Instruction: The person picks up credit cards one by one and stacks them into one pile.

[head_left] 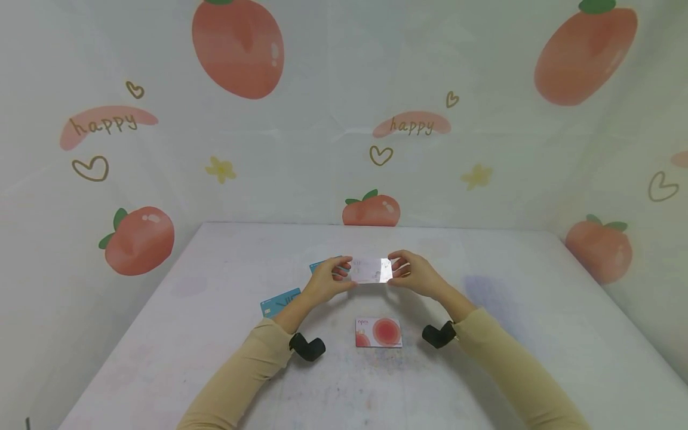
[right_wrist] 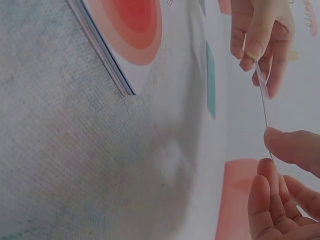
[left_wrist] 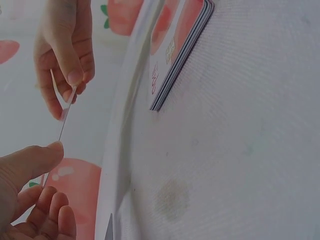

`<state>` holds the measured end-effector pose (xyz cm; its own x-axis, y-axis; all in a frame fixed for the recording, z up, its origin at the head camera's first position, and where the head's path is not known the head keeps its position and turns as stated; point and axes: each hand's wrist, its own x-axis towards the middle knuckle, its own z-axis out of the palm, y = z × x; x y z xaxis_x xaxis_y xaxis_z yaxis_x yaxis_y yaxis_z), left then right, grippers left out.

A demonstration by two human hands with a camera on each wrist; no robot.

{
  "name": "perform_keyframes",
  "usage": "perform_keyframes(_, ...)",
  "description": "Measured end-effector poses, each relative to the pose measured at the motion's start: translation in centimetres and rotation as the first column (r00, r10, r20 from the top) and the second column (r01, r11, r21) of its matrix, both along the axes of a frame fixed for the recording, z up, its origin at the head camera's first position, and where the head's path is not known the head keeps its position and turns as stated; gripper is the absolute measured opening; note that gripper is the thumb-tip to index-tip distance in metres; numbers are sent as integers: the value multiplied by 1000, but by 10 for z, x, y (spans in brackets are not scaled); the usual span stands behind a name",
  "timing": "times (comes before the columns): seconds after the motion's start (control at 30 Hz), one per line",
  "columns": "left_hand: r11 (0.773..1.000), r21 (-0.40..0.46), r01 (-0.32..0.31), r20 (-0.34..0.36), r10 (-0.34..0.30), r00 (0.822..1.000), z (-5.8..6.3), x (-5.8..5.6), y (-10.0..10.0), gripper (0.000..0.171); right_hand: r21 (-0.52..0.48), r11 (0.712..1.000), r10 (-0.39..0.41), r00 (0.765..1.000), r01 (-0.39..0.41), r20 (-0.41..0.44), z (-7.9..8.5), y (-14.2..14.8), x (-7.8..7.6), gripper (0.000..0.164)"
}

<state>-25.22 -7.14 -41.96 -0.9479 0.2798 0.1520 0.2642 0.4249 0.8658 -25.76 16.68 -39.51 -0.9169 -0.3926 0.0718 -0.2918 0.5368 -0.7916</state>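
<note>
While left hand (head_left: pixel 325 282) and right hand (head_left: pixel 420 277) pinch glossy pale card (head_left: pixel 368 270) by ends, handling likely light, stiff (perhaps slippery); edges safest.

A whitish tabletop (head_left: pixel 419 394) carries some faint stains, and one pale purple patch (head_left: pixel 486 292) lies on its right part. Behind it there is a white backdrop (head_left: pixel 301 161), printed with red fruits (head_left: pixel 242 48), yellow flowers (head_left: pixel 221 169), outlined hearts (head_left: pixel 381 156) and the word "happy" (head_left: pixel 412 125) on pink bands.

Glossy whitish card (head_left: pixel 368 270), raised, between both hands (head_left: pixel 325 282) (head_left: pixel 421 277)
</note>
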Motion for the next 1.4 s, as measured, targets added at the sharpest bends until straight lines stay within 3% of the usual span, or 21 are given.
perform_keyframes(1.4,999,-5,33,-2,-33,999,-3,15,-2,54,-35,999,39,999,-39,13,-5,6,18,49)
